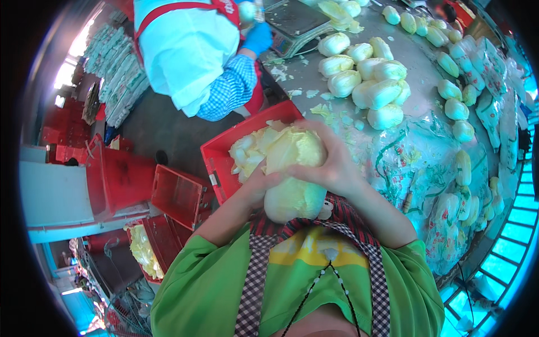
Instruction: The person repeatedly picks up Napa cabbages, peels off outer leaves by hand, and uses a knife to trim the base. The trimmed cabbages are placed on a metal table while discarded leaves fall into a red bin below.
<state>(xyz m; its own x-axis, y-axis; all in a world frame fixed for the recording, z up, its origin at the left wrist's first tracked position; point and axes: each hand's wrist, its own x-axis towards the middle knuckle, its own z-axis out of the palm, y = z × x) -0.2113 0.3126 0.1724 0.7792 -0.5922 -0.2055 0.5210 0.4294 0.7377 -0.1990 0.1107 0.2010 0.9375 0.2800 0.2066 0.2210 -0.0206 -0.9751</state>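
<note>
A large napa cabbage [294, 181] is held between my two hands, close to my apron. My left hand [259, 181] grips its left side, and part of that hand is hidden behind the leaves. Across its upper right side lies my right hand [326, 162], with the thumb over the front. Just beyond the cabbage, a red plastic crate [219, 168] holds loose pale cabbage leaves [248, 149]. To the right of my hands, printed plastic bags [404, 156] lie spread over the metal table [303, 69].
Trimmed napa cabbages [362, 71] are piled on the table, with more along its far side. A co-worker [189, 54] wearing a blue glove [259, 38] stands by a scale [294, 25]. A knife [407, 201] lies right. Red crates [179, 196] stand left on the floor.
</note>
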